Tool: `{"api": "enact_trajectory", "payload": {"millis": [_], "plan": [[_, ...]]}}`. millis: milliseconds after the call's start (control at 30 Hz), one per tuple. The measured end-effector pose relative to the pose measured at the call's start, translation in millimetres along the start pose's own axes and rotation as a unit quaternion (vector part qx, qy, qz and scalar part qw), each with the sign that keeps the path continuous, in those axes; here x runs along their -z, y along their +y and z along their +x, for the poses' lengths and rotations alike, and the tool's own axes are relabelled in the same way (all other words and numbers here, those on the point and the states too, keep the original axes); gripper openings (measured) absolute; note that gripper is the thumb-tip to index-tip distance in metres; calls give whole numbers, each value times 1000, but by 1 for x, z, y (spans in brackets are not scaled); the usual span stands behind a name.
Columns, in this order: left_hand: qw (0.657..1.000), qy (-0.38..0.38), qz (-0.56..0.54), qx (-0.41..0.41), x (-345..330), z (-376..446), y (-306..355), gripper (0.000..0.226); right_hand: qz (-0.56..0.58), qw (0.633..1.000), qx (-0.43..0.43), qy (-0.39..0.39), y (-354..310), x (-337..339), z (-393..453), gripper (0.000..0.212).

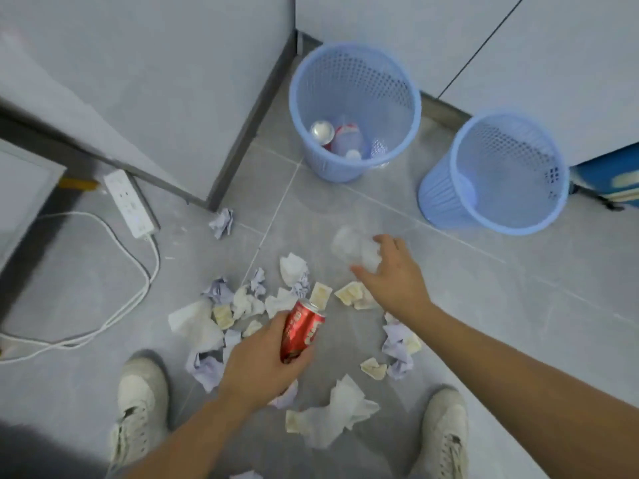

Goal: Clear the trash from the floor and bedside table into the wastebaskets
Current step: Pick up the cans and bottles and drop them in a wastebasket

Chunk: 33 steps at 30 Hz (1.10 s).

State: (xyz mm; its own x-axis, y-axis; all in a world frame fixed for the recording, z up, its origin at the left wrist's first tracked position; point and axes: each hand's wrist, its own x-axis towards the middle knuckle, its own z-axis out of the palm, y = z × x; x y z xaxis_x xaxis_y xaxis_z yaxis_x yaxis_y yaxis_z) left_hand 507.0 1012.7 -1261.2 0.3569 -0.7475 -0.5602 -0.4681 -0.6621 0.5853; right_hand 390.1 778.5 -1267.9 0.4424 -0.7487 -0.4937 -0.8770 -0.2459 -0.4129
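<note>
A red can [300,331] is gripped by the left hand [257,366]; a clear cup [356,248] is held by the right hand [392,274]. Bare floor [345,209] is left before both baskets [354,110].

Single head-worn view only, taken from standing height, aimed forward and steeply down at the tiled floor [484,305]. Wide-angle lens, straight edges bowed near the borders. Both forearms entered from the bottom edge, with two white shoes [141,402] at the lower corners. Two blue wastebaskets [356,108] sat in the upper half, farther off. No second view for overlap.
</note>
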Motion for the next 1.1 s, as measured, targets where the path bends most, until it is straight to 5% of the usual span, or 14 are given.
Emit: {"api": "enact_trajectory", "payload": {"millis": [267, 367, 533, 633, 833, 1100], "plan": [[975, 90, -188, 70, 170, 129, 140, 47, 236, 959, -58, 148, -99, 133, 48, 47], [950, 91, -277, 108, 176, 193, 172, 56, 234, 963, -68, 118, -101, 136, 110, 66], [940, 73, -283, 178, 144, 273, 184, 83, 137, 987, -46, 74, -78, 127, 172, 59], [930, 87, -285, 213, 127, 299, 184, 57, 108, 990, -67, 64, -63, 114, 194, 65], [941, 145, -256, 167, 126, 323, 180, 58, 75, 993, -74, 58, -65, 112, 220, 72], [966, 187, -168, 52, 133, 253, 180, 26, 74, 994, -11, 76, -54, 132, 146, 35]]}}
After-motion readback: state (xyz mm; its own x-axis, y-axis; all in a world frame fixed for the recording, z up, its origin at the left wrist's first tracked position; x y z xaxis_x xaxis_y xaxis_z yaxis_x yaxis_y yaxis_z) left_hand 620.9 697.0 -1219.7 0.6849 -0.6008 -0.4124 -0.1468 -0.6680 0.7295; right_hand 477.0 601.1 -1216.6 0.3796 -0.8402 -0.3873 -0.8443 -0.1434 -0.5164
